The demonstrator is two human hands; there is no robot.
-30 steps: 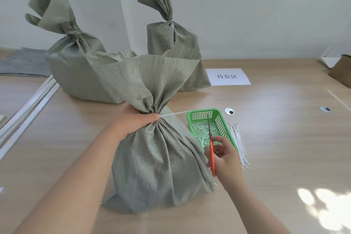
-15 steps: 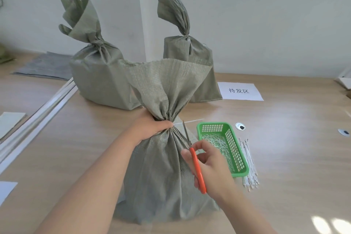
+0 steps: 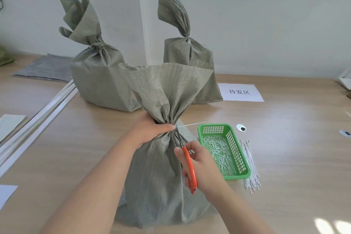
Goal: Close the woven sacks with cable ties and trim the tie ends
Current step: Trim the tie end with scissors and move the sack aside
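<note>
ok, l hand [image 3: 152, 131] grips sack neck [image 3: 170, 118]; r hand [image 3: 204, 165] holds scissors [image 3: 190, 167]

The front sack [image 3: 161, 176] is coarse woven plastic cloth, matt grey-green and creased. The left rear sack [image 3: 98, 81] and the right rear sack [image 3: 190, 57] look the same. The cable tie [image 3: 191, 124] is smooth white plastic, like the loose ties [image 3: 250, 169] and the offcuts [image 3: 218, 154]. The scissors [image 3: 190, 167] have glossy orange plastic handles and dull metal blades. The basket [image 3: 235, 148] is shiny green latticed plastic. The worktop [image 3: 284, 157] is smooth pale wood-grain with a soft sheen. The label [image 3: 240, 92] is matt white paper.
</note>
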